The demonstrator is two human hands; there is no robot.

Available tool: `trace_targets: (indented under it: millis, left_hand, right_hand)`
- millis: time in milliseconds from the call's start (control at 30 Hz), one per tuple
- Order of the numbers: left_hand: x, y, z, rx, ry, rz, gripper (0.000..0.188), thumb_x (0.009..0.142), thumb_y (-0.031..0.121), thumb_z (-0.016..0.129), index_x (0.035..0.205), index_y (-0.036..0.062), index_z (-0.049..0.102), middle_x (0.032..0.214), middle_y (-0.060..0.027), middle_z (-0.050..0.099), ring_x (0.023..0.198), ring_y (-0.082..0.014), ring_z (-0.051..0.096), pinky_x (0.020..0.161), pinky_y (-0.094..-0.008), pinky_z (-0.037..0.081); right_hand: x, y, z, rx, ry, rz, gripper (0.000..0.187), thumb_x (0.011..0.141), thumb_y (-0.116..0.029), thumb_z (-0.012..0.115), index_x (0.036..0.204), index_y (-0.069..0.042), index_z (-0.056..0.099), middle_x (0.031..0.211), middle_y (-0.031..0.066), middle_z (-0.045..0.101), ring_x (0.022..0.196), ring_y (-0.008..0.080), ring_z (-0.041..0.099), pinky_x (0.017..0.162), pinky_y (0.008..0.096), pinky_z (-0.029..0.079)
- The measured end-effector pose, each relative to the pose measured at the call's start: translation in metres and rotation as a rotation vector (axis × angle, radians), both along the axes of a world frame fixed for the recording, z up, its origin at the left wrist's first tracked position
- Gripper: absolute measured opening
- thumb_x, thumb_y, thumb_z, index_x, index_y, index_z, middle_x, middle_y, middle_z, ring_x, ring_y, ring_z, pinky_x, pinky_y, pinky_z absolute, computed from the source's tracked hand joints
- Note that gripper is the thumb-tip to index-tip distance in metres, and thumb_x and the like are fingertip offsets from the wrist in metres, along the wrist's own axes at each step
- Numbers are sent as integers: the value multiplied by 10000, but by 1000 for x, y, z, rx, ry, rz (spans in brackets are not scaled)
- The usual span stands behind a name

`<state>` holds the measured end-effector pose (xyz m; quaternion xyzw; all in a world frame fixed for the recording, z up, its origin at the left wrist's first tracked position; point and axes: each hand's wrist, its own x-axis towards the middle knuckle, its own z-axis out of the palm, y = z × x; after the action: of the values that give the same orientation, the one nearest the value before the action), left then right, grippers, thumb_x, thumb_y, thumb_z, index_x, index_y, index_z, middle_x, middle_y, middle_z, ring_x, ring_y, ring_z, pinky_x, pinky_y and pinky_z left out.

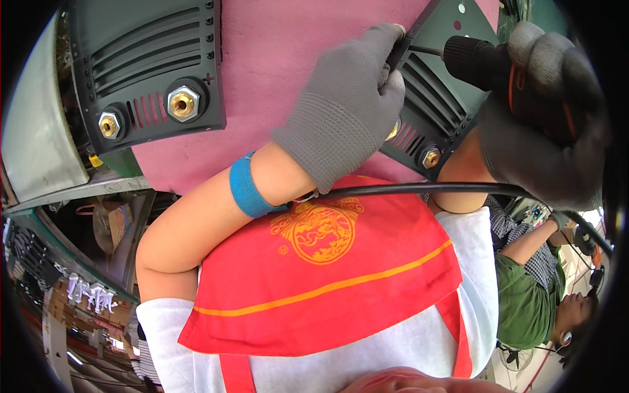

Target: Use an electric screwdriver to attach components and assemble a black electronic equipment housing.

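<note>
My left hand (350, 98), one o'clock, pinches a vented panel (434, 95); my right hand (540, 141), two o'clock, clenches a power driver (468, 61).

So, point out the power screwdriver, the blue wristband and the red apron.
Power screwdriver (483, 64): head view, on its black front end.
Blue wristband (247, 188): head view, middle of its outside.
Red apron (327, 276): head view, cloth near its middle.

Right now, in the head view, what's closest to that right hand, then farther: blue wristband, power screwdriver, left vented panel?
1. Power screwdriver: in the right hand.
2. Blue wristband: on left forearm.
3. Left vented panel: on pink tabletop.
</note>
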<state>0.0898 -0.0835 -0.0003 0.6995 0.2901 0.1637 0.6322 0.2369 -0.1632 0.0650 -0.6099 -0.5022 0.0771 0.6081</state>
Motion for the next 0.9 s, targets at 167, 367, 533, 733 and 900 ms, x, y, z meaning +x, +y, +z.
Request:
trace_targets:
  millis: [167, 367, 533, 733, 900]
  left_hand:
    - [8, -1, 8, 62, -8, -24, 394, 861, 65, 596, 1246, -9, 548, 626, -57, 460, 584, -158, 489, 584, -330, 433]
    - [-1, 21, 23, -111, 65, -145, 396, 850, 52, 574, 1237, -25, 539, 704, -55, 516, 650, -136, 509, 619, -311, 445]
    - [-56, 79, 60, -648, -65, -114, 450, 864, 41, 500, 1302, -62, 488, 1103, -89, 576, 949, -198, 626, 868, -305, 519]
    - [-113, 154, 128, -410, -34, 184, 395, 962, 141, 538, 1311, -37, 488, 1133, -114, 598, 1040, -194, 633, 931, -289, 521]
    - [-98, 236, 171, -25, -80, 192, 356, 974, 184, 578, 1265, -18, 541, 1046, -62, 633, 944, -96, 635, 854, -194, 532]
  right_hand:
    - [24, 5, 20, -142, -181, 350, 363, 806, 93, 530, 1169, 91, 514, 910, 153, 563, 821, 245, 587, 699, 382, 534]
    - [32, 19, 38, 32, 296, 498, 332, 931, -165, 473, 1192, 32, 532, 890, 135, 550, 758, 256, 515, 756, 422, 458]
    - [40, 16, 67, 174, 198, 433, 313, 922, -214, 453, 1089, 31, 553, 907, 161, 607, 776, 265, 581, 726, 455, 504]
    - [3, 48, 63, 187, 183, -227, 169, 814, 11, 596, 975, 60, 589, 789, 117, 637, 713, 190, 636, 752, 331, 533]
    - [13, 48, 61, 198, 100, -245, 415, 786, 22, 632, 1188, 59, 533, 992, 137, 649, 818, 185, 663, 817, 324, 528]
